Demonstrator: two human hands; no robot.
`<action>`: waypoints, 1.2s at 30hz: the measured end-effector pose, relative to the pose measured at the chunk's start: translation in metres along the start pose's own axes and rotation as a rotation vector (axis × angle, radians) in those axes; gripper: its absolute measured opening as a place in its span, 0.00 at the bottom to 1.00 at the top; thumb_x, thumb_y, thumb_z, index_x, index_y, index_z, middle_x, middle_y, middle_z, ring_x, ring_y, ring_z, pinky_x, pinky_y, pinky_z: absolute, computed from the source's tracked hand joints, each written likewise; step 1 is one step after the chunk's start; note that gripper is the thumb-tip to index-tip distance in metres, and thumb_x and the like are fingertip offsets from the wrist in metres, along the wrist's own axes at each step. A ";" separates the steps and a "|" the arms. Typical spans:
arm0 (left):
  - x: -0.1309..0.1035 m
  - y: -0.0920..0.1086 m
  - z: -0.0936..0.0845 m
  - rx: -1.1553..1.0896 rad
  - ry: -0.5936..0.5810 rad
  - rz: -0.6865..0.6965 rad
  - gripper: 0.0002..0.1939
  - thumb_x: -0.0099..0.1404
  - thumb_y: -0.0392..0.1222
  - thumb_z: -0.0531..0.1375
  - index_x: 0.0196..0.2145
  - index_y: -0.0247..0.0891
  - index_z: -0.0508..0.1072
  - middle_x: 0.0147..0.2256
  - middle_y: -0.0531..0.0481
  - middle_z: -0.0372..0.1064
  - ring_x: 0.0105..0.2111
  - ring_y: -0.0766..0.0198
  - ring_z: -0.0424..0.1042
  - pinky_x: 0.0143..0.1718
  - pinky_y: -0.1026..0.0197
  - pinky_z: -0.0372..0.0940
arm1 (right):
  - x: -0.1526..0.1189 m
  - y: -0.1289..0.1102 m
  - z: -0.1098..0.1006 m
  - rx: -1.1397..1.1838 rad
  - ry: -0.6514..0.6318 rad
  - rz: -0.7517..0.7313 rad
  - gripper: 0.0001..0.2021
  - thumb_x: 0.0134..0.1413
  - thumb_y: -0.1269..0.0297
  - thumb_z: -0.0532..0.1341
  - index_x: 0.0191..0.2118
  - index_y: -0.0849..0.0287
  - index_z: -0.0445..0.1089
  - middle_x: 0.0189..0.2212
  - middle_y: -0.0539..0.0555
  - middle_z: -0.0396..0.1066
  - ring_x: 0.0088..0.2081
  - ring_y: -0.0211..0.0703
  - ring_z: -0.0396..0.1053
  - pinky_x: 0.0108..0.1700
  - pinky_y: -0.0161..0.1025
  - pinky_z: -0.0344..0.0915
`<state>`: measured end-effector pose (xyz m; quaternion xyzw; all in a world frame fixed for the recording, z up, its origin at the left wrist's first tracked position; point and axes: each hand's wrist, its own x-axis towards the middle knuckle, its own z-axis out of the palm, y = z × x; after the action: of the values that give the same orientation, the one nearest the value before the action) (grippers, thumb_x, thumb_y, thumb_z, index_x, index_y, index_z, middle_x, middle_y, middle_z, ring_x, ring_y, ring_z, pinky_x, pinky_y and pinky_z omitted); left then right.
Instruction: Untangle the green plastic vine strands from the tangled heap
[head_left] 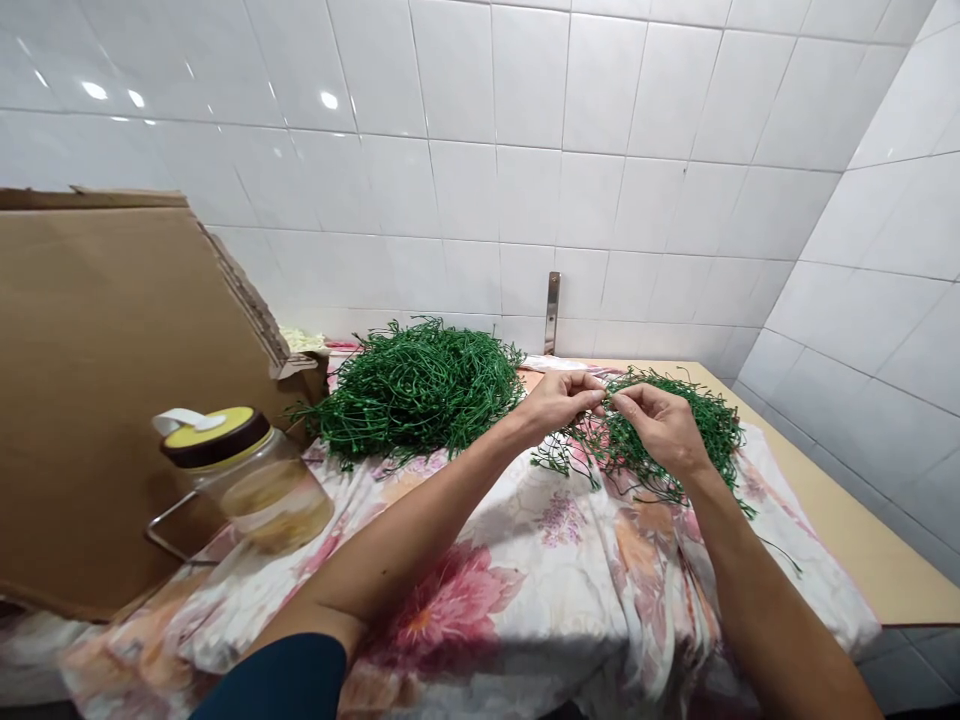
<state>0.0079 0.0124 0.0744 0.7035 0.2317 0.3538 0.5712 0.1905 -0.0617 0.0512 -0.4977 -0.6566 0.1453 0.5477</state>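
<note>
My left hand [564, 402] and my right hand [664, 420] meet fingertip to fingertip above the cloth, both closed in a pinch. Between them is a thin green stem, with a small yellowish spot at the fingertips; its finer detail is too small to make out. Behind and below my right hand spreads a smaller pile of green stems [709, 425], thin and branching with little knobbed ends. Loose stems [559, 455] hang or lie just under my left hand. A larger tangled heap of the same green stems [420, 390] rests to the left of my hands.
A floral cloth [555, 580] covers most of the wooden table [847, 530]. On the left stand a clear jar [277, 500] with a yellow and brown lid and a large cardboard box [97, 400]. A metal strip [552, 315] stands against the tiled wall [465, 190].
</note>
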 end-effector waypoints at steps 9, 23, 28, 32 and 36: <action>-0.005 0.003 0.006 0.316 0.074 0.108 0.13 0.60 0.47 0.64 0.27 0.33 0.74 0.22 0.53 0.66 0.23 0.71 0.60 0.24 0.66 0.52 | 0.000 -0.001 -0.007 -0.092 0.043 -0.060 0.16 0.64 0.50 0.61 0.34 0.58 0.74 0.30 0.53 0.74 0.32 0.43 0.68 0.37 0.38 0.65; -0.005 0.008 0.008 0.088 0.047 0.063 0.17 0.55 0.50 0.66 0.27 0.30 0.75 0.23 0.52 0.65 0.24 0.71 0.59 0.26 0.65 0.52 | 0.001 -0.003 0.001 0.305 -0.137 0.119 0.19 0.56 0.46 0.67 0.38 0.59 0.75 0.31 0.52 0.74 0.32 0.41 0.70 0.38 0.39 0.70; -0.007 0.010 0.010 0.079 0.048 0.059 0.16 0.55 0.50 0.66 0.28 0.31 0.76 0.22 0.53 0.64 0.23 0.72 0.58 0.26 0.65 0.51 | 0.002 0.000 0.004 0.365 -0.101 0.105 0.17 0.54 0.49 0.70 0.39 0.59 0.74 0.33 0.53 0.75 0.35 0.42 0.71 0.41 0.39 0.68; -0.006 0.006 0.010 0.128 0.057 0.079 0.15 0.57 0.49 0.64 0.29 0.32 0.74 0.23 0.54 0.63 0.23 0.71 0.57 0.25 0.65 0.50 | 0.002 0.003 0.004 0.297 -0.047 0.057 0.15 0.56 0.51 0.68 0.37 0.58 0.73 0.29 0.51 0.71 0.32 0.40 0.67 0.35 0.37 0.64; -0.003 -0.001 0.011 0.233 0.079 0.122 0.12 0.58 0.47 0.62 0.29 0.32 0.73 0.22 0.55 0.60 0.23 0.71 0.56 0.24 0.65 0.49 | 0.002 0.006 0.002 0.147 -0.010 -0.015 0.14 0.59 0.52 0.67 0.35 0.58 0.73 0.27 0.49 0.67 0.28 0.38 0.62 0.32 0.36 0.59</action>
<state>0.0139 0.0035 0.0712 0.7635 0.2504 0.3859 0.4533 0.1915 -0.0567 0.0474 -0.4504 -0.6507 0.1912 0.5807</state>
